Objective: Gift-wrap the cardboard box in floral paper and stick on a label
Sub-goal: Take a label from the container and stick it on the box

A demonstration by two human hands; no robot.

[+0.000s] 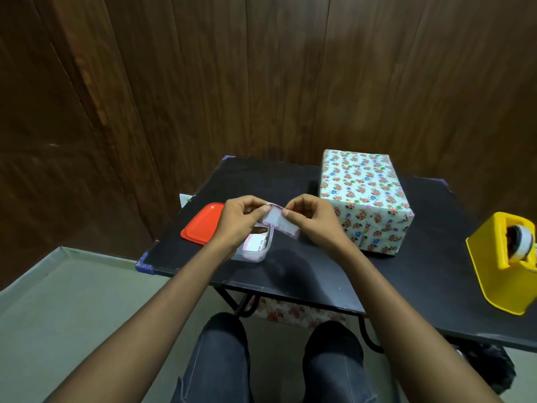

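Both hands are held up over the black counter (290,181), close together; the left hand (238,221) pinches one end of a small label (279,223) with its thumb and curled fingers; the right hand (312,221) pinches the same label from the other side, so the label hangs between them, tilted down toward the right; the label is white with a pink edge.

The box (363,199) sits on the counter just to the right of the hands; it is all covered in white paper with little red and blue flowers, and it stands flat.

Under the left hand there is a clear tub (257,248) with more pink and white labels inside; its red lid (202,223) lies flat on the counter just to the left of the tub.

A yellow tape holder (507,261) stands at the right edge of the counter, well apart from the box.
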